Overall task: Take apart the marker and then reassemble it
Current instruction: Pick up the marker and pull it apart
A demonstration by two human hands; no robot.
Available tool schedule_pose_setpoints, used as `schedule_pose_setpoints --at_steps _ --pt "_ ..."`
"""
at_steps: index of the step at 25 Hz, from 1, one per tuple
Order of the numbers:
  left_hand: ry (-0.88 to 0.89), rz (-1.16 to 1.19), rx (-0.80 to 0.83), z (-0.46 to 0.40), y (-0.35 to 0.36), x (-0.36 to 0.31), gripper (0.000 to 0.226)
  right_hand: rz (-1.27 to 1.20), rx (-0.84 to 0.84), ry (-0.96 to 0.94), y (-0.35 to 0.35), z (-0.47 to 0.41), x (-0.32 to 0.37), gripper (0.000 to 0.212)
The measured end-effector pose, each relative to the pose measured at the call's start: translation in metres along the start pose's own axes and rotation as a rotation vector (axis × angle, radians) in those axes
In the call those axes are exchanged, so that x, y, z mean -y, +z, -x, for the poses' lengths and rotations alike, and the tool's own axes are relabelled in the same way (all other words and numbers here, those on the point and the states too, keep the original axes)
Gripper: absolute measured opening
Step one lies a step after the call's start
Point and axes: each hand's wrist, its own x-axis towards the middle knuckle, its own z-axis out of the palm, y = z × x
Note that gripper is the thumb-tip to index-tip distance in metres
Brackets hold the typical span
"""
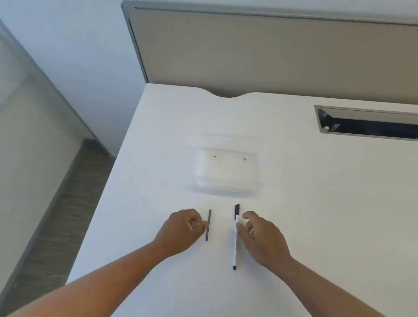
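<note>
A thin dark ink rod [208, 224] lies on the white table [324, 220], pointing away from me. My left hand [183, 228] is curled, and its thumb and forefinger tips meet at the rod's left side near its middle. To the right lies the white marker body [235, 250], with a black end toward me. A black cap [237, 210] sits at its far end. My right hand [261, 237] rests beside the body with its fingers spread loosely. Its thumb tip is on the barrel and its forefinger is raised off it.
A clear plastic box [227, 173] with its lid open stands just beyond the marker parts. A metal cable slot [382, 124] is set into the table at the back right. The table's left edge drops to the floor, and a beige partition stands behind.
</note>
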Motion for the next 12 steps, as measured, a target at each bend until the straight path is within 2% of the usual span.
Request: schedule_pose_setpoints --at_steps 4,12 --pt "-0.089 0.04 0.051 0.001 0.008 0.004 0.023 -0.081 0.056 0.114 0.013 -0.002 -0.002 0.021" --pt "-0.005 -0.086 0.088 0.005 0.012 0.005 0.009 -0.005 0.053 0.226 0.02 -0.014 0.001 0.028"
